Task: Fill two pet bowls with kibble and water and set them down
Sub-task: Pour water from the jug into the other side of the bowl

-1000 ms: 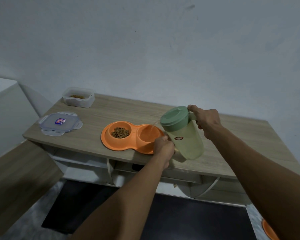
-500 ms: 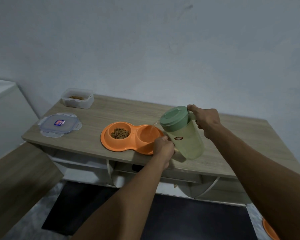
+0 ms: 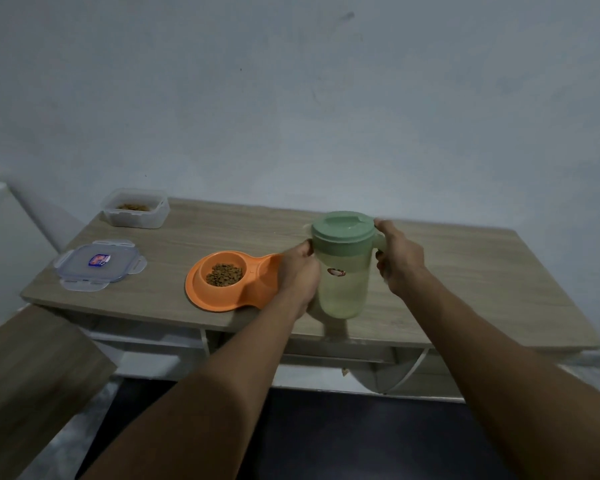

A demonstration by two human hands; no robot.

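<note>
An orange double pet bowl (image 3: 201,289) lies on the wooden table (image 3: 465,271). Its left cup holds brown kibble (image 3: 224,273); its right cup is hidden behind my left hand. A green-lidded translucent water jug (image 3: 342,265) stands upright just right of the bowl, near the table's front edge. My right hand (image 3: 399,258) grips the jug's handle. My left hand (image 3: 298,275) holds the jug's left side, fingers wrapped round the body.
A clear plastic tub (image 3: 136,209) with some kibble sits at the table's back left. Its clear lid (image 3: 99,265) with a blue label lies in front of it. Wooden furniture (image 3: 32,375) stands at lower left. A wall runs behind the table.
The jug was tilted left, pouring water into the bowl's right cup. It is upright now. My left hand shifted from the jug's base to its side.
</note>
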